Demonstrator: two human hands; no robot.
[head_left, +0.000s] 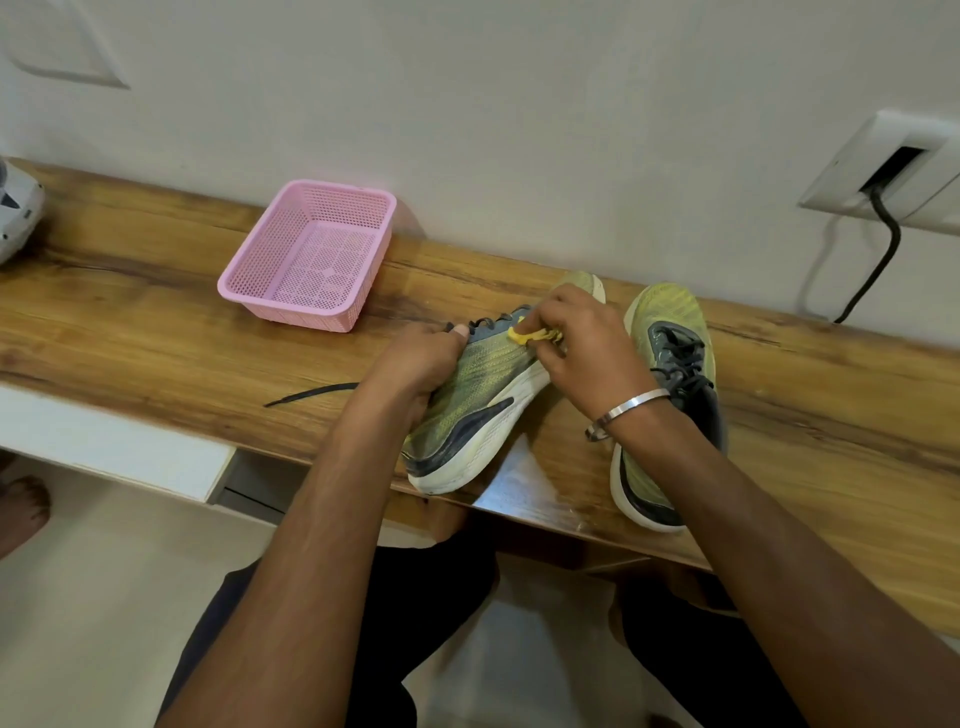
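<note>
Yellow-green shoe (483, 395): tipped on its side on the table (130, 322), toe toward the wall, heel sole right at the table's front edge.
Left hand (415, 364): fingers curled round the shoe's collar, thumb lying on top by the dark eyelet laces.
Right hand (582, 343): fingers pinch a yellow strip (522, 336) against the shoe's lacing area; a metal bracelet (628, 408) sits on the wrist.
Second shoe (670, 317): upright just beside the right forearm, dark laces in place, heel reaching the front edge.
Dark lace (311, 393): loose and flat on the wood, just left of the left wrist.
Pink basket (306, 316): back near the wall, apart from the held shoe; bare wood shows between them.
Left stretch: open wood runs from the basket and lace out to a white object (18, 208) at the far end.
Cable (883, 249): hangs from a wall socket down to the table's back edge, well right of both shoes.
</note>
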